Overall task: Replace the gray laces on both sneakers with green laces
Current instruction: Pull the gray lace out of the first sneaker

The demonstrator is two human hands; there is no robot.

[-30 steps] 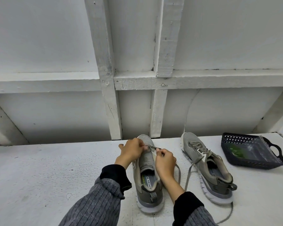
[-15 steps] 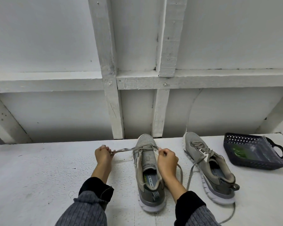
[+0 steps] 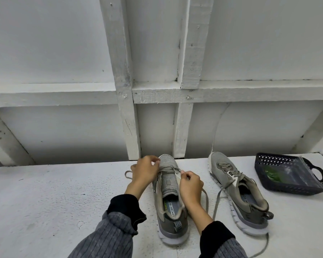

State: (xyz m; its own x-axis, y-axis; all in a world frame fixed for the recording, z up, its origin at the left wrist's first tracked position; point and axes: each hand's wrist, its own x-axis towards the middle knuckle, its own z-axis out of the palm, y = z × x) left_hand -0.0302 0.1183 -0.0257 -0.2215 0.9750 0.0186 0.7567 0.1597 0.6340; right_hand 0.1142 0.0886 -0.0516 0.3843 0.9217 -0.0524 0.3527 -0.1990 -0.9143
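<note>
Nearest you: both forearms in ribbed gray sleeves [image 3: 108, 237] with black cuffs, reaching forward over a white painted table [image 3: 45, 202]. Speckled, scuffed surface.

Between your wrists stands the near sneaker [image 3: 169, 200], gray, heel toward you, toe pointing at the wall. Insole print partly readable. Your right forearm crosses its right flank and hides that side's eyelets.

Your left hand [image 3: 145, 173] sits at the sneaker's left side by the toe, fingers curled, pinching the gray lace [image 3: 168, 170] where it crosses the forefoot. A loose end of that lace loops out onto the table to the left of this hand. Your right hand [image 3: 190, 183] is at the right edge of the tongue, thumb and forefinger pinched on the lace at the upper eyelet; the rest of the fingers curled. Another length of the same lace trails down the table beside your right wrist.

To the right, apart from the first: the second sneaker [image 3: 237, 190], angled, gray lace loosened, ends trailing toward the table's near edge.

Farther right, a dark perforated basket [image 3: 280, 185] with a handle cutout, tilted. Inside it lies a clear plastic bag [image 3: 295, 172] with something green [image 3: 271, 175] in it; too blurred to identify.

Behind everything: white wall [image 3: 63, 53] with painted wooden framing.
</note>
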